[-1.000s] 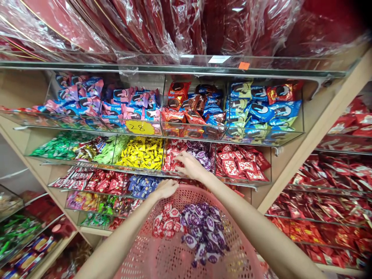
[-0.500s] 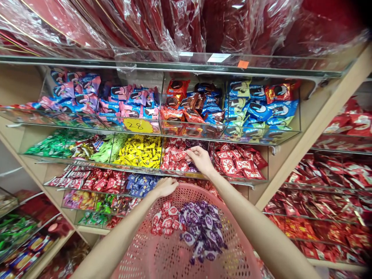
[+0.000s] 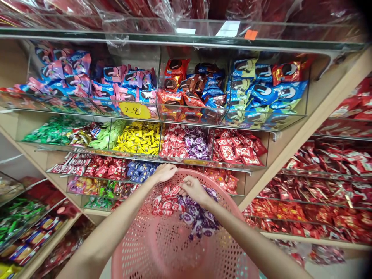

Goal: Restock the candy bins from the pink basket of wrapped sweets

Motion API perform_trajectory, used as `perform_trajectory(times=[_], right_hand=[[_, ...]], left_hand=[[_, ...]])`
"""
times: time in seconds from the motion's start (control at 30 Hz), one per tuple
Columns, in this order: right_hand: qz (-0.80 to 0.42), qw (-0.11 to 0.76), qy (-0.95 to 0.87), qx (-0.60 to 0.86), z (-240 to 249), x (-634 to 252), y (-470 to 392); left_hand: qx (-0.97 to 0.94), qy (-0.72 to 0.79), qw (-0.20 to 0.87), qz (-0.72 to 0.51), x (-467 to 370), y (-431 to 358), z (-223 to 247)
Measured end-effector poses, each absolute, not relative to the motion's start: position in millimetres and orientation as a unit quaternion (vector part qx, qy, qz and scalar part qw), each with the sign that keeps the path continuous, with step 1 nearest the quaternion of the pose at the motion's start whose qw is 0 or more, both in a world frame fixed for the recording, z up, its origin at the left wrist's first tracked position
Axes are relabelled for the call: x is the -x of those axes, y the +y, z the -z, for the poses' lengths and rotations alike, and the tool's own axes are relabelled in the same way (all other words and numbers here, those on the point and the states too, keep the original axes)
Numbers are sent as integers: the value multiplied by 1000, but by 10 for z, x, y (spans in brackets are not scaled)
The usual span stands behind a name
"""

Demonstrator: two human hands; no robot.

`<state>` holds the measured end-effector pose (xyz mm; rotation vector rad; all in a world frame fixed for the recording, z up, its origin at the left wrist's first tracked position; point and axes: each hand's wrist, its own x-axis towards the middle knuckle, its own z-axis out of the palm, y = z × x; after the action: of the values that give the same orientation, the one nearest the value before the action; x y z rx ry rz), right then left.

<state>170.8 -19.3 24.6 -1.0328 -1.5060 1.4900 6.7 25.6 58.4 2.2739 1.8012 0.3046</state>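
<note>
My left hand (image 3: 166,173) is closed over the far rim of a pink perforated plastic basket (image 3: 136,248), left of its middle. Inside the basket, my right hand (image 3: 192,189) has its fingers pinched together at a red-and-white wrapped candy (image 3: 181,188); the fingers partly cover it. Below and to the left of those fingertips lies a pile of red-and-white wrapped candies (image 3: 166,201). A larger pile of purple-and-white wrapped candies (image 3: 200,221) sits under and beyond my right wrist, partly hidden by it.
A shelf compartment ahead holds red candies (image 3: 173,141) and purple candies (image 3: 197,143). Yellow candies (image 3: 138,138) and red packets (image 3: 236,147) flank it. Above, clear shelf fronts (image 3: 197,114) hold snack packets, with a yellow "28" tag (image 3: 134,110). A wooden upright (image 3: 293,143) stands right.
My right hand has come down from the shelf compartment of red and purple candies into the basket. My left hand stays on the rim. The view has shifted slightly.
</note>
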Motion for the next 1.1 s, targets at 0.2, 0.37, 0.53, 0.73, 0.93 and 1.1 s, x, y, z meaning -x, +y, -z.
perform_trajectory(times=[0.2,0.37,0.53,0.73,0.93,1.1], right_hand=[[-628,355,-571,392,-114,-1361,-189],[-606,372,-564,420,18,-1099,-163],[-432,384,-671,465,146,-1056,-148],[-233,359,-781,455,-141,-1260,-281],[-111,359,-811,449,-929,-1701,-104],[-21,347,-784,514,-1404,-1840,347]], left_hand=[[-770,619,118,-101,-114,242,-607],[-761,630,121,-95,-131,235,-611],[-773,618,109,-90,-94,248,-572],[-775,613,118,-99,-55,228,-545],[-773,614,127,-101,-8,242,-487],[-777,610,121,-99,7,271,-435]])
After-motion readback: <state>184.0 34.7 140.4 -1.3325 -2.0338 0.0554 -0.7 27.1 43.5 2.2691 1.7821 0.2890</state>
